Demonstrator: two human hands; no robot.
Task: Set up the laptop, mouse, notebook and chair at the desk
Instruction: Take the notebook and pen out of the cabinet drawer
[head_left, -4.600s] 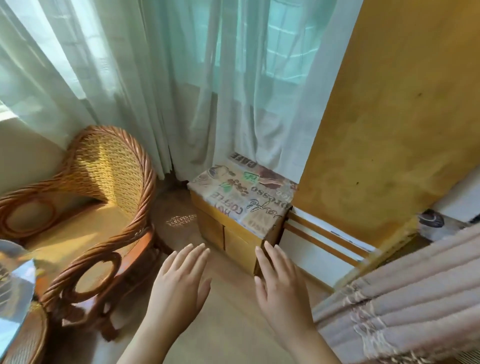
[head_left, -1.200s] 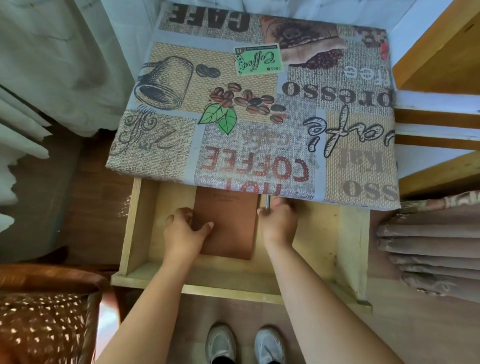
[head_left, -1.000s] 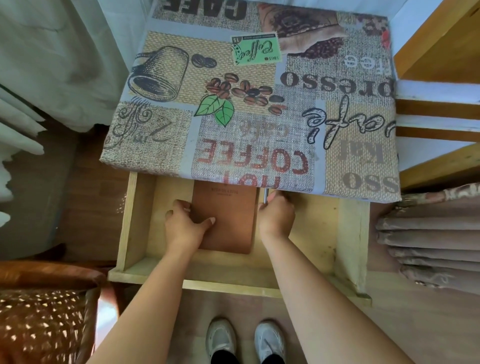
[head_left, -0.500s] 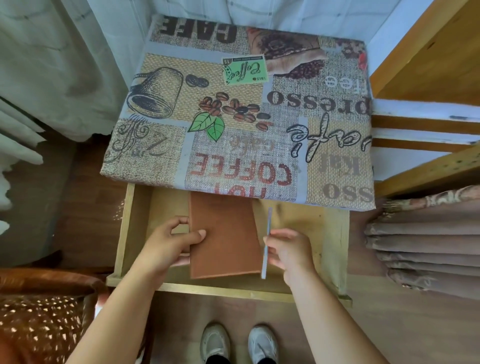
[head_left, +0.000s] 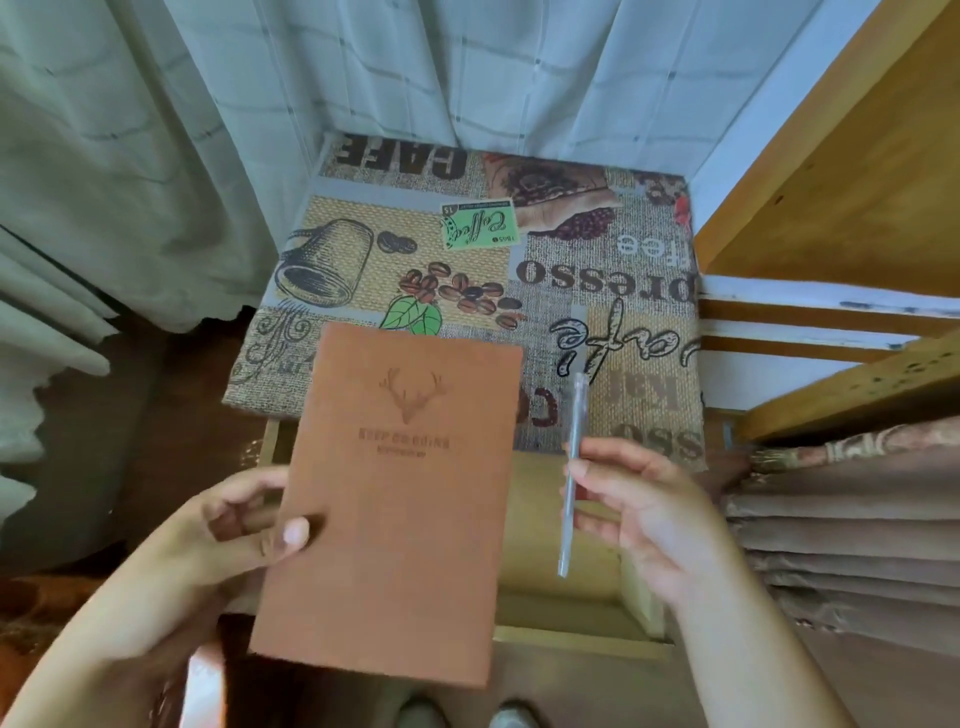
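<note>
A brown notebook (head_left: 400, 499) with a stamped deer head and lettering is lifted above the open drawer (head_left: 576, 618), cover up. My left hand (head_left: 228, 535) grips its left edge, thumb on the cover. To the right, my right hand (head_left: 639, 514) pinches a clear grey pen (head_left: 571, 467) that points up and away from me. Both hands hover over the drawer of a small wooden cabinet topped by a coffee-print cloth (head_left: 519, 291). Laptop, mouse and desk are out of view.
Sheer white curtains (head_left: 156, 156) hang behind and to the left. A yellow wooden panel (head_left: 841, 156) and folded brown bedding (head_left: 852, 525) stand on the right. A wicker chair's edge (head_left: 31, 608) shows at lower left. My shoes (head_left: 514, 717) peek out below.
Both hands have risen out of the drawer: the left lifted the notebook up toward the camera, the right brought the pen up beside it. The view tilted up slightly.
</note>
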